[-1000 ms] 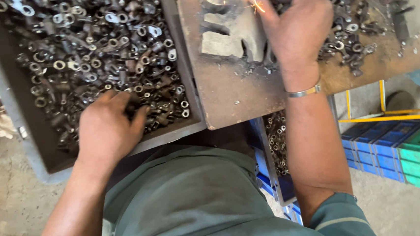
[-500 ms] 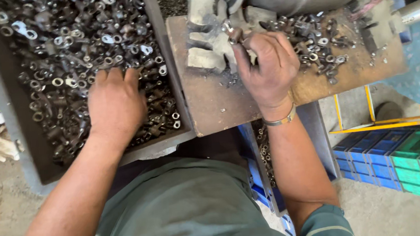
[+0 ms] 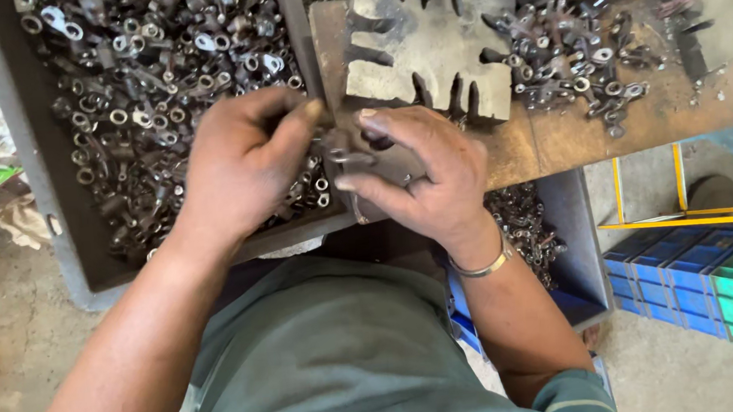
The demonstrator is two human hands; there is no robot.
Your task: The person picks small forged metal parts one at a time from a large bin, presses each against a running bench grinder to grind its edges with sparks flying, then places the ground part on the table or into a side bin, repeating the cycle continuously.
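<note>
A grey tray (image 3: 60, 245) is filled with small dark metal fittings (image 3: 159, 66). At its right rim, one small metal part (image 3: 348, 157) is pinched between the closed fingers of the left hand (image 3: 239, 167) and the right hand (image 3: 425, 176). On the wooden worktop (image 3: 551, 137) a notched steel plate (image 3: 428, 42) and a further heap of fittings (image 3: 571, 62) are seen; more are held in a blue bin (image 3: 582, 277) below.

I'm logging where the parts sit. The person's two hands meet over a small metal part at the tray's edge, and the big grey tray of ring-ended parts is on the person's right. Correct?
Not quite: the grey tray is on the person's left, as the head view shows. The left hand and right hand do meet over a small metal part at its edge.
</note>
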